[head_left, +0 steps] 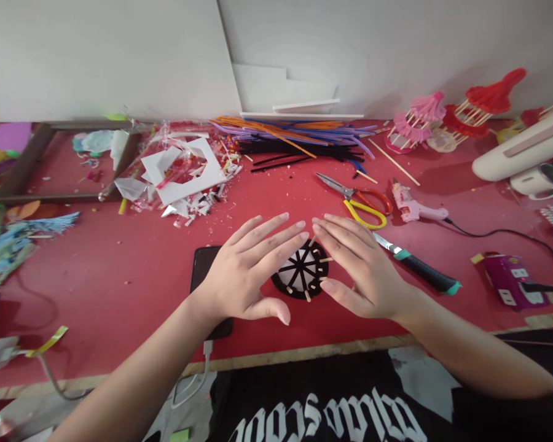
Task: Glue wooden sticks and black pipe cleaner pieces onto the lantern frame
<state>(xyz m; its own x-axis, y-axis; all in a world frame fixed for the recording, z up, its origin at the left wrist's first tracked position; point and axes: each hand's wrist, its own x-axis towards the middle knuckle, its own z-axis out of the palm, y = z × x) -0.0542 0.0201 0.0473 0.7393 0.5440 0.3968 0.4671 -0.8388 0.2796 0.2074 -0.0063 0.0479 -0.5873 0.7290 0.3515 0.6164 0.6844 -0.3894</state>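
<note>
A round black-and-white craft piece lies on the red table, with black spokes over a white disc and short wooden sticks standing around its rim. My left hand is spread over its left side, fingers outstretched and nothing in them. On the other side, my right hand hovers at the piece's right edge with its fingers extended and thumb apart. Whether any fingertip touches the sticks I cannot tell. Beneath my left hand and wrist is a black phone, partly hidden, with a white cable plugged in.
Scissors, a pink glue gun and a utility knife lie to the right. Pipe cleaners are heaped at the back, beside white foam scraps. Small pink and red stick models stand back right. A purple power socket sits far right.
</note>
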